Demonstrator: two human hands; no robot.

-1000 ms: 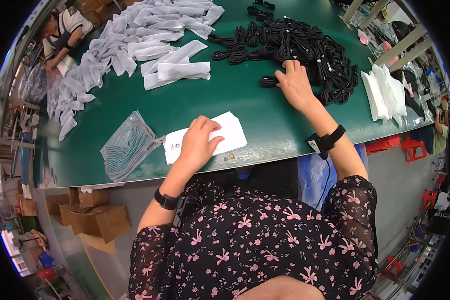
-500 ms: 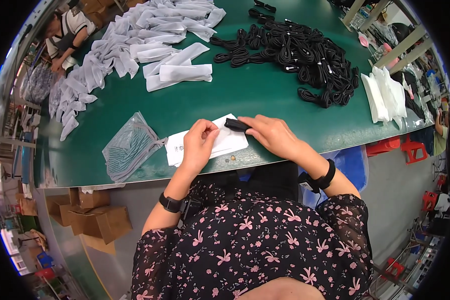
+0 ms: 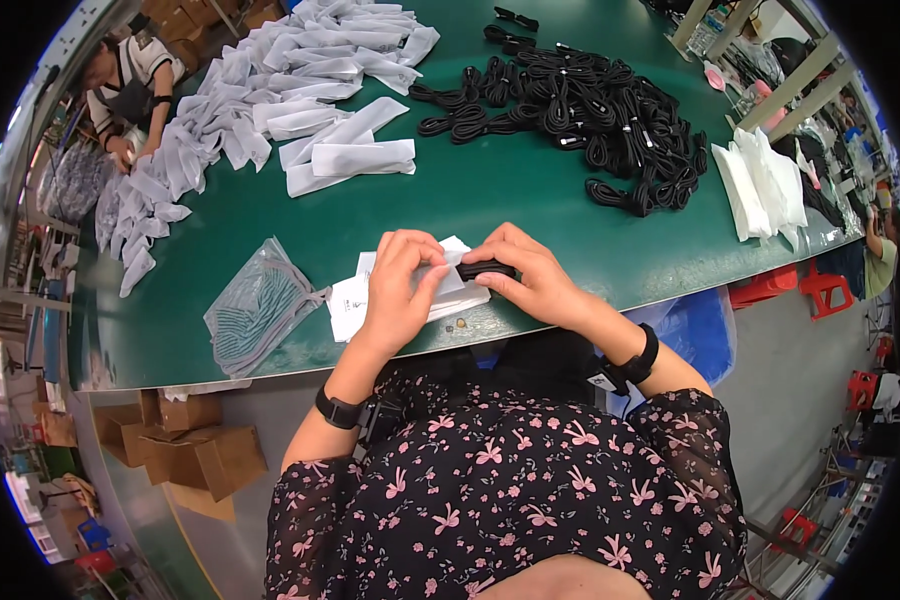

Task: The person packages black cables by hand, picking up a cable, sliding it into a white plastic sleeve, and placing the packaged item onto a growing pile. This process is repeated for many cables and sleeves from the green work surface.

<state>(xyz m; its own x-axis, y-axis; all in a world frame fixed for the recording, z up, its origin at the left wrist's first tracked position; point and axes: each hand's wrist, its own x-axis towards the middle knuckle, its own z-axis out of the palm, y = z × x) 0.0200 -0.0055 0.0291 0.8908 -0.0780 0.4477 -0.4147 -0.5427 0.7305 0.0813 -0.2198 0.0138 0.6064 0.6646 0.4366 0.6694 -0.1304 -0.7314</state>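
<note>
My right hand [image 3: 533,280] is closed on a bundled black cable [image 3: 486,269], held level just above the table. My left hand [image 3: 402,292] pinches a thin white bag [image 3: 451,279] at its edge, and the cable's left end meets that edge. Whether the cable's tip is inside the bag cannot be made out behind the fingers. Both hands are over a small stack of flat white bags [image 3: 347,308] with small dark print. Left of the stack lies a clear drawstring pouch [image 3: 260,308] with something green-striped in it.
Many filled white bags [image 3: 320,70] are heaped at the far left of the green table [image 3: 510,210]. A pile of black bundled cables [image 3: 620,120] lies at the far right. White packs [image 3: 760,185] rest near the right edge. Another person [image 3: 135,85] works at the far left.
The cable has turned and now points at the bag in my left hand. My left hand has lifted a bag edge from the stack. The view has shifted slightly.
</note>
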